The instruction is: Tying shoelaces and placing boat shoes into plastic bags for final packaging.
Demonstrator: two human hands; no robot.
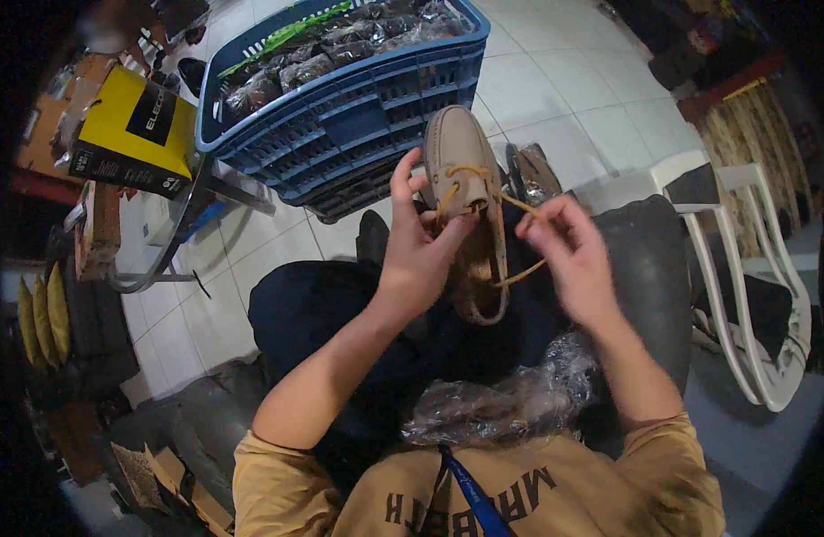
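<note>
Place: probably a shoe workshop, its edges dim
Crate [354, 130]: packed with plastic-wrapped bundles [309, 70]
Shoe [448, 148]: held, lace [519, 205] pulled out

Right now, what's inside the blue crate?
Plastic-wrapped bundles fill the top of the blue crate, with something bright green along its far-left edge. Whatever lies under that top layer is covered, and glare on the wrapping obscures the contents.

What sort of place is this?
Probably a shoe workshop or stockroom: tan lace-up shoe in the left hand, blue crate of plastic-wrapped goods, loose clear plastic wrap.
</note>
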